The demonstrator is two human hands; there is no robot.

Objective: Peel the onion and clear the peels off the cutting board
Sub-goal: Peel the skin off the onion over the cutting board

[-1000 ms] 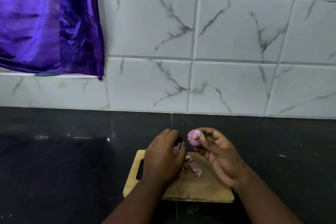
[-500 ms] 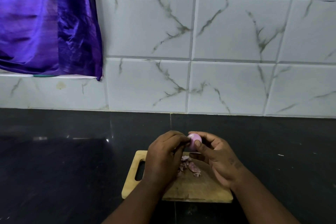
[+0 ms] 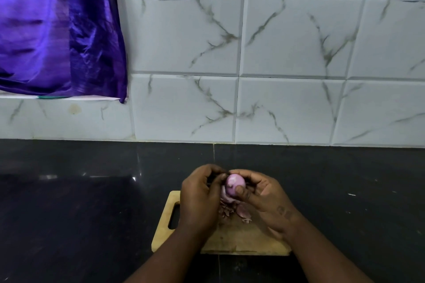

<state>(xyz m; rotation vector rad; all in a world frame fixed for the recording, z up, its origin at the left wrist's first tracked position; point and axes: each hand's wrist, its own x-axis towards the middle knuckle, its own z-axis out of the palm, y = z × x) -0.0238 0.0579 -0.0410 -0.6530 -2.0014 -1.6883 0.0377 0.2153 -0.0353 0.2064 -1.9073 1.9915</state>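
A small pink-purple onion (image 3: 234,184) is held above the far edge of a wooden cutting board (image 3: 239,239). My right hand (image 3: 264,200) grips the onion with thumb and fingers. My left hand (image 3: 202,197) pinches at the onion's left side, where a loose strip of peel (image 3: 224,196) hangs down. A small heap of reddish onion peels (image 3: 234,211) lies on the board under my hands. Part of the board is hidden by my hands and forearms.
The board lies on a dark, glossy counter (image 3: 80,213), with its handle slot (image 3: 174,216) at the left. A white marbled tile wall (image 3: 276,76) rises behind the counter. A purple cloth (image 3: 57,30) hangs at the upper left.
My left hand has come up from the board to the onion and now pinches its skin. Both hands have drawn closer together, and a strip of peel hangs from the onion.
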